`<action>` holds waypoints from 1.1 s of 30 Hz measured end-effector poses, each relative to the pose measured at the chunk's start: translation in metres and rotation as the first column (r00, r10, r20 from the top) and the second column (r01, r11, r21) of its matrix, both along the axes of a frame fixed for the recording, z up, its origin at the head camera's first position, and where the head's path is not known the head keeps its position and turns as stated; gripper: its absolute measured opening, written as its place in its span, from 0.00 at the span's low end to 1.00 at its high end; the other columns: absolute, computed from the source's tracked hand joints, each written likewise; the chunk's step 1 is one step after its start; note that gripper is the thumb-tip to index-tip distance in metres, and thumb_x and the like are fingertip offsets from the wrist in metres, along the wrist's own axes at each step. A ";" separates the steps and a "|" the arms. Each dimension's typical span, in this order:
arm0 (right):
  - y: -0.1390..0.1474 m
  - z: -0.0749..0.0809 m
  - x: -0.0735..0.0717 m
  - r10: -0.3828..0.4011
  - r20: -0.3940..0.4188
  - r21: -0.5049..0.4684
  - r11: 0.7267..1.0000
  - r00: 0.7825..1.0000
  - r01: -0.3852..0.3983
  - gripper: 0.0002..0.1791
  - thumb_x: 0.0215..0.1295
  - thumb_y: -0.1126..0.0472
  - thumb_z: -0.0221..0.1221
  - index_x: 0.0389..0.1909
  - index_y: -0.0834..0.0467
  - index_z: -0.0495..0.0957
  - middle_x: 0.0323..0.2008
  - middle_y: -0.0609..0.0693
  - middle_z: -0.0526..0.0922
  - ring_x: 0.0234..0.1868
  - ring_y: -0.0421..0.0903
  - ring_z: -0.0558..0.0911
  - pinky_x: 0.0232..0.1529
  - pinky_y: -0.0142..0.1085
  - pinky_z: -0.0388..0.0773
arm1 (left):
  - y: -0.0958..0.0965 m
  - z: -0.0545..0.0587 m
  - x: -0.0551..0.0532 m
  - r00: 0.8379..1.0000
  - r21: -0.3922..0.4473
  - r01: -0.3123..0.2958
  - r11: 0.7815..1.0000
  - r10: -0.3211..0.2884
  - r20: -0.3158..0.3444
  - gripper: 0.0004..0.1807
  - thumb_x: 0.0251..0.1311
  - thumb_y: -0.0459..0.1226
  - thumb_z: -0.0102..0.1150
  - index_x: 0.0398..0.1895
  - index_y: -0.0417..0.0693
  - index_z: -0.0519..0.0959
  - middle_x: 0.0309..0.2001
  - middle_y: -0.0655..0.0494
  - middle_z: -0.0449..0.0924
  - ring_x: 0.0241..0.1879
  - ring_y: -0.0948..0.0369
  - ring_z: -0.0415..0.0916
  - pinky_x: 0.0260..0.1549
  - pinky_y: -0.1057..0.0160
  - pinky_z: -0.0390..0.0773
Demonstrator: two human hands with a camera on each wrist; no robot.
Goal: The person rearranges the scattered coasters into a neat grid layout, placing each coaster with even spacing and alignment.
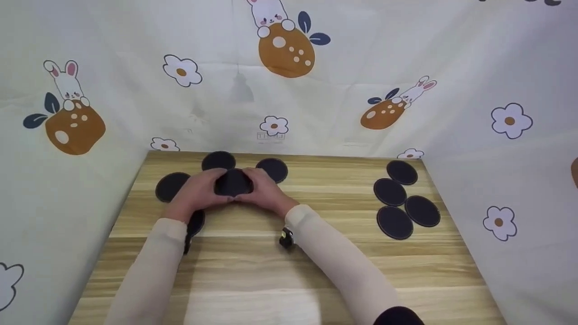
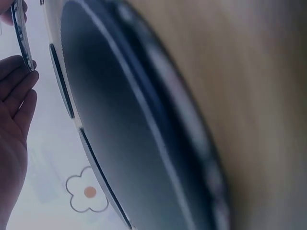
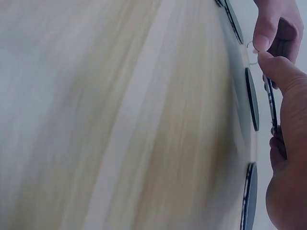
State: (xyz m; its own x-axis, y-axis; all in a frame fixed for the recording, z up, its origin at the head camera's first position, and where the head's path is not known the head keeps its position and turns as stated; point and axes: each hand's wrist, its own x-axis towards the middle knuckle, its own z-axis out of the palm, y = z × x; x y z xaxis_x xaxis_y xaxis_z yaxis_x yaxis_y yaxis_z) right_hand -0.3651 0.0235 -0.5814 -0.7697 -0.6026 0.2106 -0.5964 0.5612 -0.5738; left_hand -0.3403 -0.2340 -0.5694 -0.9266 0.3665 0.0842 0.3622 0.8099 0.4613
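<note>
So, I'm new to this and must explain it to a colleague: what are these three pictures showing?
No machine works here: these are a person's bare left hand and right hand. The wide picture comes from a head-worn camera looking forward and down; each of the other two comes from a wrist camera, so things look tilted. On the wooden table lie eight dark discs, four near the hands, four farther right; the left arm partly hides one. Both hands hold a ninth disc between them.

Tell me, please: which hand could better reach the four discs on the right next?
Probably the right hand: it is nearer the four dark discs; the left hand is farther. Both grip another disc, so the right may need to release it first.
</note>
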 end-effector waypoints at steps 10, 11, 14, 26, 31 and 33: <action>0.032 0.001 -0.006 -0.035 0.049 -0.025 0.999 0.998 0.037 0.49 0.67 0.41 0.77 0.81 0.61 0.71 0.78 0.57 0.74 0.80 0.52 0.68 0.82 0.42 0.62 | 0.030 0.003 -0.011 1.000 0.003 0.020 1.000 -0.020 -0.021 0.52 0.59 0.60 0.80 0.79 0.41 0.74 0.76 0.40 0.76 0.76 0.42 0.71 0.77 0.40 0.69; 0.035 0.003 -0.006 -0.038 0.053 -0.032 0.999 0.998 0.040 0.50 0.66 0.41 0.78 0.81 0.61 0.71 0.78 0.57 0.74 0.81 0.53 0.68 0.82 0.42 0.62 | 0.033 0.003 -0.012 0.999 0.004 0.024 1.000 -0.024 -0.026 0.52 0.59 0.59 0.80 0.79 0.41 0.74 0.76 0.40 0.76 0.76 0.42 0.71 0.77 0.40 0.68; 0.046 0.008 -0.009 -0.052 0.056 -0.032 0.998 0.997 0.053 0.51 0.66 0.43 0.78 0.82 0.63 0.69 0.79 0.59 0.72 0.82 0.54 0.66 0.83 0.42 0.60 | 0.043 0.006 -0.019 0.999 0.009 0.036 0.999 -0.036 -0.033 0.51 0.59 0.59 0.80 0.79 0.40 0.75 0.74 0.40 0.77 0.75 0.42 0.72 0.76 0.40 0.69; 0.084 0.013 -0.020 -0.119 0.124 -0.067 0.990 0.985 0.128 0.51 0.66 0.47 0.79 0.83 0.63 0.68 0.79 0.59 0.73 0.80 0.55 0.69 0.82 0.47 0.63 | 0.087 0.013 -0.043 0.996 0.035 0.081 0.996 -0.080 -0.024 0.47 0.57 0.59 0.81 0.75 0.44 0.78 0.67 0.45 0.84 0.66 0.46 0.80 0.70 0.42 0.76; 0.100 0.014 -0.026 -0.090 0.125 -0.145 0.984 0.988 0.108 0.47 0.64 0.53 0.81 0.80 0.61 0.72 0.75 0.56 0.78 0.76 0.51 0.74 0.80 0.45 0.65 | 0.104 0.014 -0.053 0.995 0.047 0.101 0.994 -0.100 -0.024 0.46 0.58 0.56 0.81 0.76 0.46 0.77 0.69 0.46 0.83 0.68 0.46 0.79 0.72 0.43 0.74; 0.107 0.015 -0.027 -0.083 0.119 -0.154 0.983 0.989 0.101 0.46 0.64 0.53 0.81 0.80 0.60 0.72 0.75 0.55 0.78 0.76 0.50 0.74 0.80 0.45 0.65 | 0.111 0.014 -0.056 0.994 0.052 0.113 0.992 -0.112 -0.022 0.47 0.59 0.56 0.81 0.77 0.46 0.76 0.70 0.46 0.82 0.69 0.47 0.78 0.73 0.43 0.74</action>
State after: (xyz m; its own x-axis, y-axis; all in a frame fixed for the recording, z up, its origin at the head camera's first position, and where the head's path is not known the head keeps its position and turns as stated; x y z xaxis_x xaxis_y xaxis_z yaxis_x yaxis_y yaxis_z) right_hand -0.3922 0.1306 -0.5668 -0.8444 -0.4939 0.2074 -0.4735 0.5072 -0.7201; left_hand -0.3959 -0.1232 -0.5554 -0.8780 0.4624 0.1236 0.4585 0.7384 0.4945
